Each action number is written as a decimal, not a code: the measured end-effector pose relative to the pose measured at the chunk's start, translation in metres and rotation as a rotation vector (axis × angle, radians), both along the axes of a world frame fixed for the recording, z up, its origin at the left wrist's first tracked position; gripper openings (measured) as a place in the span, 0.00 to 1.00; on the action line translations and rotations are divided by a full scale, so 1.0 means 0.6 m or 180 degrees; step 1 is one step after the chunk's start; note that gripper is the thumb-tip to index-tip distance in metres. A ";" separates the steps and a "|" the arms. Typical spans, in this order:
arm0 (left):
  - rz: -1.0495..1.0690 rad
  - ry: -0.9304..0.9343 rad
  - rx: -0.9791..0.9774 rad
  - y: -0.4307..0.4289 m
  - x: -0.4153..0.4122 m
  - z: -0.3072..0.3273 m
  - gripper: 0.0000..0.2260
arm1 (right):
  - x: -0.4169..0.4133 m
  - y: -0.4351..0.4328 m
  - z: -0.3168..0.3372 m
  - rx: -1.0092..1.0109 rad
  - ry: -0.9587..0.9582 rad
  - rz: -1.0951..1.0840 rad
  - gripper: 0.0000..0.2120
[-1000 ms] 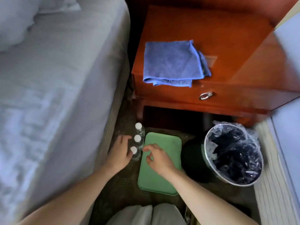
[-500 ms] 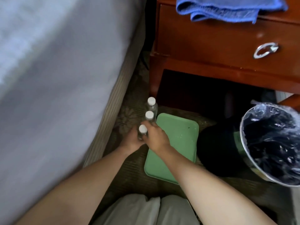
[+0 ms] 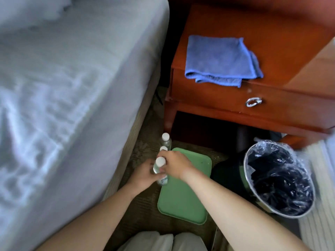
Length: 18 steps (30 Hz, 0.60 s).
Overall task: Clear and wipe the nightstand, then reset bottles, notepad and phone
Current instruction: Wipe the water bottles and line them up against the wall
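Note:
Three clear water bottles with white caps stand in a row on the carpet between the bed and a green tray (image 3: 183,200). My left hand (image 3: 143,173) grips the nearest bottle (image 3: 160,162) from the left. My right hand (image 3: 175,165) reaches over from the tray side, its fingers curled round the middle bottle (image 3: 163,148), which it mostly hides. The far bottle (image 3: 165,139) stands free. The wooden nightstand (image 3: 272,33) is above, with a folded blue cloth (image 3: 217,58) on its front left corner. No notepad or phone shows.
The bed (image 3: 63,87) with grey-white sheets fills the left side. A round bin (image 3: 279,178) with a black liner stands on the floor to the right of the tray. The nightstand drawer has a metal ring handle (image 3: 253,102). My knees show at the bottom.
Both hands have closed in on the bottles from either side, and the left hand now grips the nearest one. The view dipped down towards the floor, then rose back over the nightstand top.

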<state>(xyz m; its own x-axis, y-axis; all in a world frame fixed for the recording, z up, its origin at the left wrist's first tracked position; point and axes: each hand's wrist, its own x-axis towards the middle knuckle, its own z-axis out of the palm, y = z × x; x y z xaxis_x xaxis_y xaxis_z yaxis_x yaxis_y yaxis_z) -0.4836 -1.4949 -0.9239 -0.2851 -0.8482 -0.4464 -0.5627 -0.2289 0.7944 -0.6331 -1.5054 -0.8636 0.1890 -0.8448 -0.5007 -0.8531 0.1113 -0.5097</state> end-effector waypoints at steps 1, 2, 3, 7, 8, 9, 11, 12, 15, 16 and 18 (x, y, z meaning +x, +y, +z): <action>0.0005 0.0042 -0.0003 -0.003 -0.001 0.020 0.17 | -0.003 -0.005 0.026 -0.0031 0.0028 0.0047 0.14; 0.0014 0.0088 0.0014 -0.007 -0.002 0.041 0.18 | -0.005 -0.010 0.054 -0.0080 0.0057 0.0087 0.14; -0.0001 0.0120 0.0042 -0.012 -0.003 0.063 0.20 | -0.008 -0.013 0.082 -0.0139 0.0087 0.0129 0.15; -0.0388 0.0052 -0.0055 -0.052 -0.004 0.156 0.24 | -0.023 -0.033 0.198 -0.0371 0.0129 0.0204 0.17; -0.0481 0.0046 -0.0085 -0.064 -0.004 0.181 0.25 | -0.027 -0.039 0.227 -0.0412 0.0123 0.0221 0.17; -0.0566 0.0075 -0.0106 -0.076 -0.004 0.208 0.27 | -0.030 -0.045 0.258 -0.0445 0.0128 0.0261 0.17; -0.0793 0.0120 -0.0131 -0.101 -0.006 0.265 0.30 | -0.036 -0.058 0.319 -0.0495 0.0169 0.0372 0.16; -0.0943 0.0099 -0.0106 -0.113 -0.007 0.299 0.32 | -0.040 -0.065 0.350 -0.0510 0.0160 0.0405 0.15; -0.1440 0.0198 0.0150 -0.151 -0.008 0.395 0.37 | -0.058 -0.086 0.440 -0.0563 -0.0036 0.0369 0.12; -0.1616 0.0194 0.0180 -0.164 -0.009 0.427 0.37 | -0.066 -0.094 0.469 -0.0586 -0.0117 0.0337 0.11; -0.1886 0.0173 0.0060 -0.187 -0.017 0.490 0.34 | -0.083 -0.110 0.527 -0.0601 -0.0333 0.0279 0.12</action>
